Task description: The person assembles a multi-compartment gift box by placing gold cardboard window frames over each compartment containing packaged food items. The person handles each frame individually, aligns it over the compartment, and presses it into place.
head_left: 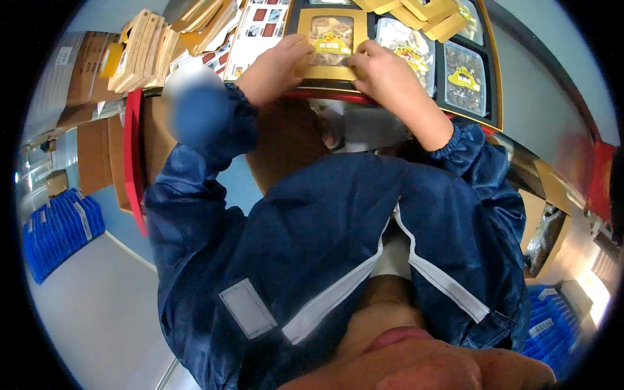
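Observation:
Both hands are at a gold cardboard frame [359,29] with a window, through which a clear pack of pale dried food [331,40] with a yellow label shows. My left hand [273,68] grips the frame's left edge, fingers bent. At its lower right edge my right hand [387,73] has its fingers curled and pressed together. The frame lies in the near left part of a gift box [440,103] with a black insert and gold rim. To its right are a clear pack of pale pieces [422,49] and a pack of dark dried pieces [465,75].
Several loose gold cardboard frames [422,14] lie over the box's far part. Left of it are printed sheets [260,32], stacked cardboard pieces [140,52] and a yellow tape roll [112,62]. A red edge [134,156] stands below them. Blue packs [62,231] sit lower left.

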A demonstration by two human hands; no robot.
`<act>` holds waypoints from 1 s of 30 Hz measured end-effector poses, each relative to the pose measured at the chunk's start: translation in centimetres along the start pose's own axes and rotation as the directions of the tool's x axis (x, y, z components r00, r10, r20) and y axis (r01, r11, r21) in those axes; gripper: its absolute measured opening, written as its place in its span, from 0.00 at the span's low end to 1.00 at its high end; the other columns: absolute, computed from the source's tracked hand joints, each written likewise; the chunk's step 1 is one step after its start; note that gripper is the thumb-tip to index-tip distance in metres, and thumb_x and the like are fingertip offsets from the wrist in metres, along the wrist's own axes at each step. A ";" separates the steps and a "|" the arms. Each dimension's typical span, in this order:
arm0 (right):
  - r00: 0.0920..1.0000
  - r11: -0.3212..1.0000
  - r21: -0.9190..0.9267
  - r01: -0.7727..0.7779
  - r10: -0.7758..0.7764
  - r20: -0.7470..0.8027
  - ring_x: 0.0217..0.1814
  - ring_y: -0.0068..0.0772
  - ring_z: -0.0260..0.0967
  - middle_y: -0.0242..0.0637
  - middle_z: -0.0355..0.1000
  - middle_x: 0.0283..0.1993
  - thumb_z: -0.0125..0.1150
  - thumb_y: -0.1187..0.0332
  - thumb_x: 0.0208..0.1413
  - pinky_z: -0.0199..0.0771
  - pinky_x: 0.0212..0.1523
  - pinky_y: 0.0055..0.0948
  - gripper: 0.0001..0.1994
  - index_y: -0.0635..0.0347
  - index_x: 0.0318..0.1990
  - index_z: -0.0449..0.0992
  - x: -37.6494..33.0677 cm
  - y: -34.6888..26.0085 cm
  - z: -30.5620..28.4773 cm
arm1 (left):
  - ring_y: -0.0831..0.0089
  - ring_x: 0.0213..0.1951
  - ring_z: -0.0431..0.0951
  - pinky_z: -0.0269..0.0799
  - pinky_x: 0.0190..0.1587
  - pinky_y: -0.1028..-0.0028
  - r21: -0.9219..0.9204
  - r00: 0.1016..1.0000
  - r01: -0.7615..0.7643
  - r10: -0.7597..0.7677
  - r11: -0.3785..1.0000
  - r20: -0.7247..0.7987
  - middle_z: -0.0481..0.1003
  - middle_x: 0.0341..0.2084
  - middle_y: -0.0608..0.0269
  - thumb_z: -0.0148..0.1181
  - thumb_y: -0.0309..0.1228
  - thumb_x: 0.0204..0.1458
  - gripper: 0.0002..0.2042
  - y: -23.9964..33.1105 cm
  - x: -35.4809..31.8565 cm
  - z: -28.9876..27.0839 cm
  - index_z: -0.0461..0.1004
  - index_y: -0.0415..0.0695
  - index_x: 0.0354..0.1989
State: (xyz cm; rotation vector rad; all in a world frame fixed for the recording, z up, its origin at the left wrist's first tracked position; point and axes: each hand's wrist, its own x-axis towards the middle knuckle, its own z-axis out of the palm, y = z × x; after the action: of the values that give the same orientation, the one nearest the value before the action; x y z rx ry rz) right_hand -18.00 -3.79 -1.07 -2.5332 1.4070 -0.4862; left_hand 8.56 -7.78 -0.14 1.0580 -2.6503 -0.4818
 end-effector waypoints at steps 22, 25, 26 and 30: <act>0.998 0.999 0.051 0.005 -0.008 0.059 0.47 0.50 0.74 0.44 0.71 0.44 0.73 0.69 0.45 0.77 0.48 0.41 0.17 0.56 0.45 0.79 1.0 1.0 0.7 | 0.50 0.46 0.78 0.77 0.50 0.62 0.188 0.968 -0.021 -0.027 0.982 0.248 0.73 0.43 0.47 0.64 0.24 0.52 0.14 0.4 1.7 -1.0 0.74 0.43 0.47; 0.993 0.992 0.109 0.068 -0.078 0.085 0.46 0.49 0.75 0.45 0.71 0.44 0.72 0.69 0.46 0.77 0.48 0.39 0.17 0.57 0.45 0.79 1.3 1.9 0.4 | 0.50 0.47 0.77 0.76 0.50 0.61 0.140 0.967 -0.024 -0.012 0.990 0.256 0.73 0.44 0.49 0.65 0.24 0.50 0.17 0.0 1.5 -1.2 0.74 0.43 0.49; 0.991 0.990 0.110 0.086 -0.096 0.089 0.46 0.48 0.75 0.45 0.71 0.45 0.72 0.69 0.46 0.78 0.48 0.38 0.17 0.57 0.46 0.79 1.3 2.1 0.4 | 0.51 0.47 0.76 0.75 0.50 0.61 0.119 0.970 -0.021 -0.008 0.993 0.242 0.72 0.43 0.50 0.67 0.24 0.48 0.19 -0.4 1.3 -0.9 0.73 0.43 0.50; 0.994 0.967 0.237 0.091 -0.103 0.042 0.45 0.44 0.76 0.44 0.72 0.46 0.71 0.71 0.49 0.78 0.48 0.34 0.16 0.58 0.46 0.79 0.9 3.0 -0.1 | 0.52 0.50 0.75 0.73 0.52 0.61 0.068 0.977 -0.073 0.058 0.995 0.204 0.73 0.46 0.50 0.69 0.25 0.46 0.21 -1.2 1.8 -0.5 0.72 0.41 0.50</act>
State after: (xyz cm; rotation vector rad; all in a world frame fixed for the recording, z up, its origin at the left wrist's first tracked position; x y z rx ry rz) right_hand -19.95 -6.08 -1.81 -2.4119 1.1365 -0.5606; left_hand 8.19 -9.98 0.06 0.9861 -2.8925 -0.5036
